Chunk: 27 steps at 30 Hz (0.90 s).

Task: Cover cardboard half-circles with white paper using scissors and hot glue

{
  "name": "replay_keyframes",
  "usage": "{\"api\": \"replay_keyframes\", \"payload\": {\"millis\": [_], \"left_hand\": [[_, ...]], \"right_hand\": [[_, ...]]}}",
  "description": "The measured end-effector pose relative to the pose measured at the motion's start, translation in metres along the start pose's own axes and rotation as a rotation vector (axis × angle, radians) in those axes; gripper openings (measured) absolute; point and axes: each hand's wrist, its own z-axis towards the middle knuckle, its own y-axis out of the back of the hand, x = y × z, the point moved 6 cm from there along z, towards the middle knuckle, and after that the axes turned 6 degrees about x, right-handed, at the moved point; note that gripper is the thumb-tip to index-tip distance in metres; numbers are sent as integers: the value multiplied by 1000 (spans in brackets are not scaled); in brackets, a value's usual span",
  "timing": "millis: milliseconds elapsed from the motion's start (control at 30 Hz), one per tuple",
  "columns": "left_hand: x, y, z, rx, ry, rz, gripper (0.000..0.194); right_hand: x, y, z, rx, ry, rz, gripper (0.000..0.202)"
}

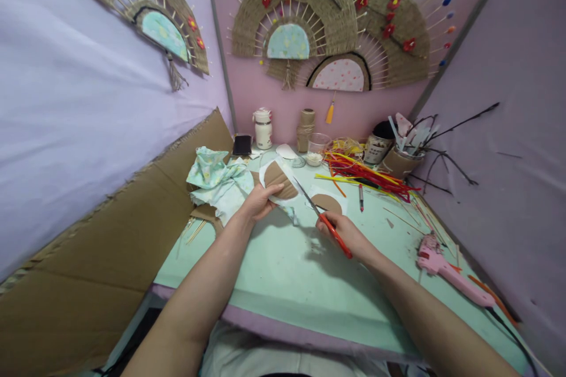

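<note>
My left hand pinches a half-round piece of brown cardboard backed by white material that sticks out past its edge. In my right hand are red-handled scissors, blades parted and pointing up and left toward the white margin. Whether the blades touch the material I cannot tell. Behind the scissors a second half-round cardboard piece lies on white material on the table. Crumpled mint floral cloth rests just left of my left hand.
A pink glue gun lies at the right with its cord trailing forward. Red and yellow pipe cleaners, a pot with twigs, a twine spool and a white bottle stand along the back. A cardboard sheet borders the left.
</note>
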Motion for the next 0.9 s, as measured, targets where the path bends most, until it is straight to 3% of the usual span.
{"api": "replay_keyframes", "payload": {"millis": [467,900], "left_hand": [[0,0,0,-15,6,16,48],[0,-3,-1,14,0,17,49]], "right_hand": [[-8,0,1,-35,-43,45,31],[1,1,1,-33,64,-11,30]]}}
